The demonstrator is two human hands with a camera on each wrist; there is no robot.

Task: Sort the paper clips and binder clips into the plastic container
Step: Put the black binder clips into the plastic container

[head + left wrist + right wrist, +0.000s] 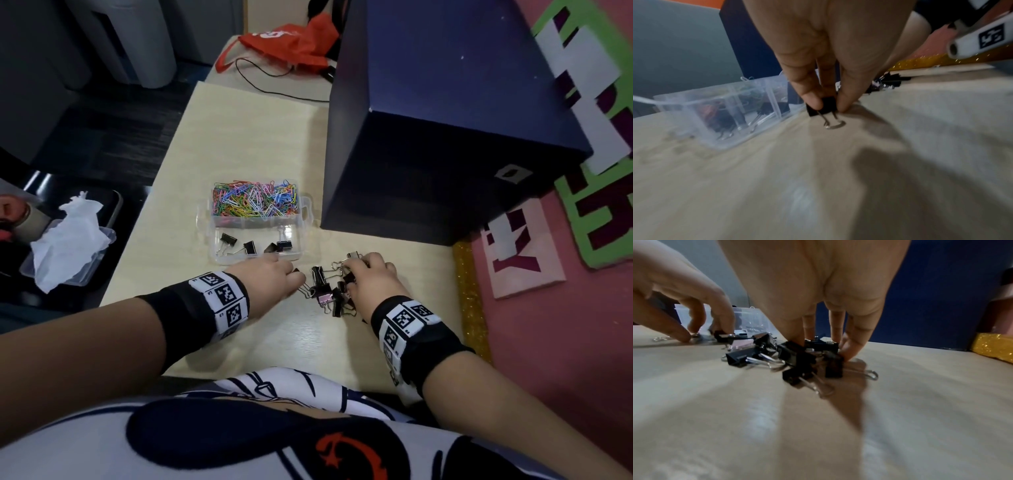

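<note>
— Printed white-and-navy fabric (239, 428) lies nearest, at the near edge of the pale wooden table (260, 137). Beyond it?

— Loose pile of small black metal binder clips (327, 291) near the right edge. They look light, stiff and springy, so best taken by the black body, as wire handles tangle.

— The grips?

— Left hand (270, 281) pinches one clip (823, 107) between thumb and fingertip. Right hand (368, 281) has curled fingers down in the pile, closing on a clip (834, 365).

— And further?

— Clear plastic divided container (205, 219) mid-table: four clips in its near compartment, coloured wire paper clips (255, 198) filling the far one
</note>
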